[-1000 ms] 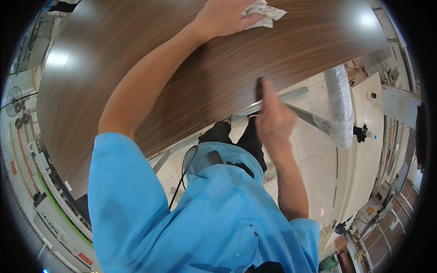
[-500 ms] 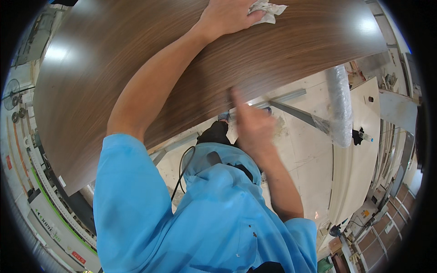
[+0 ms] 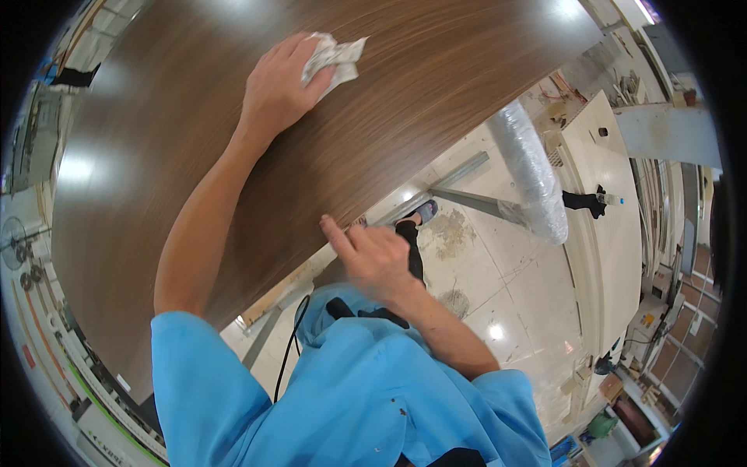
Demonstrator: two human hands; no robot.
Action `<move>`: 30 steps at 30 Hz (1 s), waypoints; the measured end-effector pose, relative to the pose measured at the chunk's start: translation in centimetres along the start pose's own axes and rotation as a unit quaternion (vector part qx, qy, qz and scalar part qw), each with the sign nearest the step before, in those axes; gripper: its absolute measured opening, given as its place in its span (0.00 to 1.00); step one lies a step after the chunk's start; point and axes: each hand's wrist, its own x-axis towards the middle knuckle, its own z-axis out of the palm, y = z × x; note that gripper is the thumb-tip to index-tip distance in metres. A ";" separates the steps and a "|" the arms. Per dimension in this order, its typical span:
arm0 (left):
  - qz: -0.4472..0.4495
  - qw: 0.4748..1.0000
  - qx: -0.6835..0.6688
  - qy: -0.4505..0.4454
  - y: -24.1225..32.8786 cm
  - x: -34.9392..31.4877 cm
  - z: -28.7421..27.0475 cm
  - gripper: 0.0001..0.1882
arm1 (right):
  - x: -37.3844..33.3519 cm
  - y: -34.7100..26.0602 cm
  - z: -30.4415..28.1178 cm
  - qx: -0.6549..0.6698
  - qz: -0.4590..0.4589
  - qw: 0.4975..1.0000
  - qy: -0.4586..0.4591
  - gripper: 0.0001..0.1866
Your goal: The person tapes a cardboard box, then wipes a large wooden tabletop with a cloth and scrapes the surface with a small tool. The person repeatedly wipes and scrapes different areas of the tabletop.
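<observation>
A large board (image 3: pixel 436 93) with dark brown wood grain spreads across the upper part of the view. On it lies my left hand (image 3: pixel 278 89), closed on a crumpled white rag (image 3: pixel 336 61) that sticks out past the thumb side. Lower down, at the board's near edge, my right hand (image 3: pixel 379 263) points its index finger toward the surface, and its other fingers look loosely bent. I see nothing in the right hand, which is slightly blurred. Whether its fingertip touches the board I cannot tell.
Right of the board, a roll in clear plastic wrap (image 3: pixel 531 175) covers the end of a metal frame bar (image 3: pixel 471 202). Farther right stand pale panels (image 3: pixel 603 257), with a clear bottle (image 3: pixel 611 200) beside a black item. A fan (image 3: pixel 14 243) is at the far left.
My left hand and the rag have shifted left and nearer. The right hand has also moved left to the board's near edge. The whole view has turned, tilting the board's edge more steeply.
</observation>
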 end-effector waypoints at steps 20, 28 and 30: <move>0.089 0.971 -0.028 -0.222 14.2 1.8 4.6 0.34 | 10.3 44.3 -11.5 -0.098 0.227 0.933 0.260 0.21; 0.092 0.967 -0.007 -0.239 20.6 9.2 12.8 0.38 | 15.3 65.4 -16.0 -0.075 0.271 0.874 0.397 0.13; 0.092 0.964 -0.020 -0.248 21.6 11.3 14.4 0.40 | 16.3 69.4 -17.2 -0.094 0.297 0.864 0.396 0.12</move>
